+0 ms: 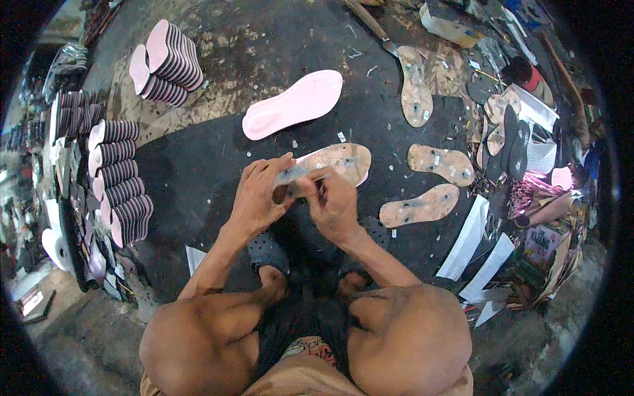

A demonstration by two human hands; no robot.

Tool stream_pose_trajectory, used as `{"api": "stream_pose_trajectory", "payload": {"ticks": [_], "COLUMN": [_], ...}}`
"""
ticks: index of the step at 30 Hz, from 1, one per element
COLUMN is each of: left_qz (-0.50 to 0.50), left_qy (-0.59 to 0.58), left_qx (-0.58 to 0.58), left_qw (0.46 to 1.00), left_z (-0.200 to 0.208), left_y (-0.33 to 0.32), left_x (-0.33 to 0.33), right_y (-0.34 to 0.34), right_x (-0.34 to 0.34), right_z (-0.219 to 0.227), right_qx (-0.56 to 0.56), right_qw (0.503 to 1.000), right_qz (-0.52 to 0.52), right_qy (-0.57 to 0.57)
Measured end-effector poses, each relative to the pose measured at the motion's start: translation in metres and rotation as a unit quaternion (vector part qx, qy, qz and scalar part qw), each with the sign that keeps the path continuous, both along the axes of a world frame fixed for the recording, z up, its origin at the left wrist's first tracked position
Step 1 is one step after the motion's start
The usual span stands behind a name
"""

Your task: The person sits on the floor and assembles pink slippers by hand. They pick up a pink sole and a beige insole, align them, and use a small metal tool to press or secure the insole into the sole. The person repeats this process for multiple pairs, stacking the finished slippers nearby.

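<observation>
In front of me a tan sole-shaped template (348, 158) lies over a pink insole, whose edge (362, 179) shows along its right rim. My left hand (259, 193) grips the near left end of this pair, fingers over the top and thumb below. Close beside it, my right hand (333, 206) is closed in a pinch at the template's lower edge. Something thin and pale sticks up at its fingertips, too small to name. A single pink insole (294, 105) lies just beyond, face up.
Pink-and-black insoles stand in stacks at far left (173, 63) and along the left (122, 185). More tan templates (441, 164) lie to the right, near a wooden-handled tool (371, 23). White strips (465, 237) and piled scraps (541, 204) cover the right side.
</observation>
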State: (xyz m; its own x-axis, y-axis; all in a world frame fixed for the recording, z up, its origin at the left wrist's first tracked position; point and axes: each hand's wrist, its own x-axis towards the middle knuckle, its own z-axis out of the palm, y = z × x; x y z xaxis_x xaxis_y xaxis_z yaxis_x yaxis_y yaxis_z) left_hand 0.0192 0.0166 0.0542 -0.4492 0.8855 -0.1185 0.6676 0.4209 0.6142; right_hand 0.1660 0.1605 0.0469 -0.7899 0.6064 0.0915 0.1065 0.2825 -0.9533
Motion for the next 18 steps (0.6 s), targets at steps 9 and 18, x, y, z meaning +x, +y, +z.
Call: {"api": "stream_pose_trajectory", "payload": {"ticks": [9,18], "left_qz": [0.038,0.005], "left_qy": [0.070,-0.138], "left_qx": [0.133,0.056], "left_qw": [0.988,0.989], "left_z": [-0.015,0.003], "left_y": [0.044,-0.009], "left_x": [-0.084,-0.013], "right_y": [0.058,0.111], "right_x": [0.024,0.061], "right_z": [0.024,-0.019], "right_qx": [0.046,-0.090], "right_qw": [0.992,0.975], "right_qz": [-0.119,-0.203], "right_qy": [-0.016,-0.028]}}
